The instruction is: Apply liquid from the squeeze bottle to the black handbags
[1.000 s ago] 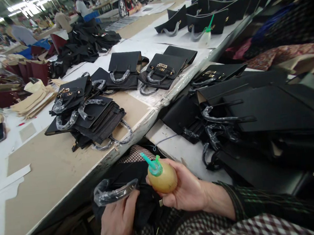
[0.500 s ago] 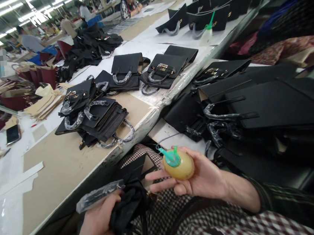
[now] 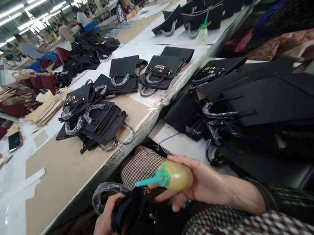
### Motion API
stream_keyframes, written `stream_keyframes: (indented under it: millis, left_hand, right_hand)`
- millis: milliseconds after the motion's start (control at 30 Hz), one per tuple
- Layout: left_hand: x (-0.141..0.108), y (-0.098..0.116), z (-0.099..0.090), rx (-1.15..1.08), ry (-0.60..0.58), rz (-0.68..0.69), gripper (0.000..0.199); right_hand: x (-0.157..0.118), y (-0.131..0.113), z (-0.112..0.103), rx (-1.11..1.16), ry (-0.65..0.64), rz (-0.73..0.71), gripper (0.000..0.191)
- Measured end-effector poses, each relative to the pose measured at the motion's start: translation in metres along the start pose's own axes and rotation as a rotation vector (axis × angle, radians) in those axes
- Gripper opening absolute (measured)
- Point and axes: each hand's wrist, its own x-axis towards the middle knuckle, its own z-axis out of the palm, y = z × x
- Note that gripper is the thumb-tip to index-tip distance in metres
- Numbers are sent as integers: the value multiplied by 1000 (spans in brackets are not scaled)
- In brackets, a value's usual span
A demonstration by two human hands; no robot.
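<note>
Bottle sits in your right hand, fingers wrapped round its yellow body, green nozzle pointing left over the bag. Your left hand is clamped on that black bag low in your lap, just under the nozzle tip; its plastic-wrapped handle curls up above your knuckles. Beyond both hands runs the table, where a pile of bags lies well apart from you. Right of the bottle, more black bags are stacked. Farther off, people work at other tables.
</note>
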Motion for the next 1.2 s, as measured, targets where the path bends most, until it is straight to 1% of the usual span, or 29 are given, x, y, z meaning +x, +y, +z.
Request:
stream_keyframes:
  millis: [67,133,233,300,400,433,500,533,600,667,733,767,833,900,933,1000,1100,1133,1200]
  left_hand:
    - [-2,7,2,71,10,42,40]
    - [-3,11,1,140,33,119,44]
    - [-1,9,-2,194,71,286,49]
    - [3,4,-3,226,57,429,44]
    - [4,0,-1,207,22,656,28]
    - [3,1,0,189,24,702,24]
    - [-1,9,4,207,59,748,20]
    - [-4,14,6,256,84,769,20]
    - [-8,24,8,391,134,861,25]
    - [-9,34,9,539,232,947,31]
    - [-8,43,8,655,348,1025,30]
    - [-6,47,8,691,375,1069,29]
    - [-2,55,6,718,346,1172,24]
    - [3,63,4,717,262,1244,25]
    - [5,65,4,716,231,1261,28]
    - [7,66,4,708,221,1257,30]
    - [3,54,6,661,179,1209,28]
    - [0,47,6,626,169,1164,29]
    - [-9,30,6,492,172,1009,26]
  right_hand:
    - [2,4,-2,-10,15,13,52]
    - [5,7,0,-12,10,-7,49]
    - [8,9,9,-2,-10,-118,45]
    - [8,8,14,9,-14,-194,41]
    - [7,6,18,7,11,-225,39]
    - [6,5,19,4,24,-226,39]
    - [6,0,22,3,35,-225,37]
    - [7,-3,24,6,26,-219,36]
    - [10,-12,28,3,-6,-189,30]
    - [15,-21,33,-11,-27,-147,26]
    - [22,-29,37,-32,-38,-89,27]
    - [26,-31,38,-46,-49,-52,30]
    - [35,-35,39,-79,-105,32,37]
    - [46,-37,40,-123,-178,90,41]
    - [51,-38,40,-146,-212,108,40]
    - [61,-41,40,-191,-265,134,37]
    - [66,-51,40,-262,-324,157,41]
    - [65,-54,39,-285,-328,148,45]
    - [58,-60,34,-309,-291,95,49]
